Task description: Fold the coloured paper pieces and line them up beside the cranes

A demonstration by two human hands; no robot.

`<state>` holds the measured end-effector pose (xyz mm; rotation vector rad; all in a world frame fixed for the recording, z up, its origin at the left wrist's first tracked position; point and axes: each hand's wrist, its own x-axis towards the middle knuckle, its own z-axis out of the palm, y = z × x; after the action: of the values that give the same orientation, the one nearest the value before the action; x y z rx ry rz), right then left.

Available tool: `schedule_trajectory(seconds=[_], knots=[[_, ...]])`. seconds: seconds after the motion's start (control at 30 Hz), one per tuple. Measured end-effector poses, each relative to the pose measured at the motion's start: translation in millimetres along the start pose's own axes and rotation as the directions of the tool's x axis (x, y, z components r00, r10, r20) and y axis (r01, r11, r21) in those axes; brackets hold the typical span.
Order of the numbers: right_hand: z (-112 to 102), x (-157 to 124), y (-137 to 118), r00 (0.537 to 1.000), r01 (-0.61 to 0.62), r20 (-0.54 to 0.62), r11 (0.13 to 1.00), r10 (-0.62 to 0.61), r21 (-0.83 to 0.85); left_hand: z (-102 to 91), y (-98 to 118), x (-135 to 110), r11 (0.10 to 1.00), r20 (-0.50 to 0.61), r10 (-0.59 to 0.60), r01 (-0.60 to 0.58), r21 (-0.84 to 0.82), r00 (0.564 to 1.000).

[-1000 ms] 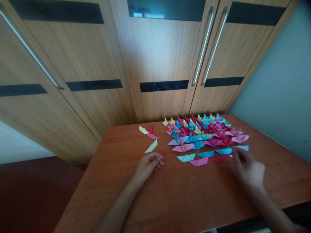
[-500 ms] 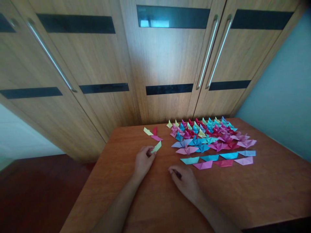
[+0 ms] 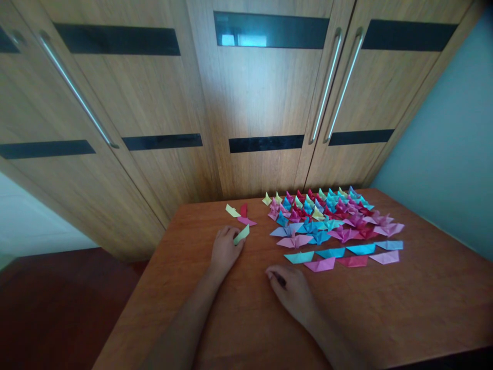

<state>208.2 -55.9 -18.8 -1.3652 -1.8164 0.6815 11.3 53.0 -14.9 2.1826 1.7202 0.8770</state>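
A pale green folded paper piece (image 3: pixel 242 235) is between the thumb and fingers of my left hand (image 3: pixel 225 251), low over the left half of the table. Just beyond it lie a cream folded piece (image 3: pixel 231 210), a red one (image 3: pixel 243 209) and a pink one (image 3: pixel 247 221), close together. My right hand (image 3: pixel 292 289) rests on the table with its fingers curled in, and nothing shows in it. Nearest to that hand are a turquoise folded piece (image 3: pixel 299 257) and a magenta folded piece (image 3: pixel 320 264), part of two rows of flat folded papers.
Many paper cranes (image 3: pixel 319 216) in pink, red, blue and yellow stand in rows at the back right of the brown table (image 3: pixel 246 318). A wooden cabinet (image 3: pixel 265 92) with long metal handles rises behind it. A pale blue wall (image 3: pixel 442 144) is on the right.
My left hand has drawn back slightly to the left with the pale green folded paper. My right hand stays curled in the same place. The view has shifted a little.
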Motion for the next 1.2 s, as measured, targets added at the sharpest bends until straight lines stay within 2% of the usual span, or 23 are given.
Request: schedule_trajectory(seconds=[0.23,0.47,0.53,0.7,0.8,0.87,0.97,1.07,1.2], knots=[[-3,0,-3,1.0,-0.001,-0.012,1.0,0.001,0.025,-0.3,-1,-7,0.986,0.028,-0.042,0.046,-0.163,0.999],[-4,2,2,0.992,-0.076,-0.09,0.994,0.083,0.084,-5.8,7,-15,0.909,0.136,-0.038,0.09,-0.406,0.99],[-3,2,4,0.987,-0.101,-0.113,0.987,0.115,0.124,-4.7,16,-20,0.863,0.185,-0.034,0.122,-0.491,0.982],[-5,1,2,0.976,-0.115,-0.153,0.961,0.157,0.25,2.5,45,-36,0.66,0.37,0.013,0.27,-0.701,0.929],[-8,2,0,0.981,-0.1,-0.137,0.962,0.138,0.252,7.2,59,-45,0.655,0.416,0.089,0.261,-0.709,0.905],[-9,2,1,0.977,-0.085,-0.169,0.967,0.128,0.239,9.7,63,-49,0.671,0.431,0.127,0.243,-0.7,0.893],[-11,3,3,0.973,-0.028,-0.217,0.972,0.08,0.232,11.0,66,-52,0.69,0.446,0.166,0.22,-0.689,0.879],[-12,4,3,0.975,-0.004,-0.215,0.974,0.054,0.227,9.4,66,-51,0.695,0.453,0.181,0.212,-0.687,0.873],[-12,3,3,0.977,-0.004,-0.207,0.973,0.054,0.233,4.9,65,-49,0.657,0.477,0.218,0.233,-0.717,0.851]])
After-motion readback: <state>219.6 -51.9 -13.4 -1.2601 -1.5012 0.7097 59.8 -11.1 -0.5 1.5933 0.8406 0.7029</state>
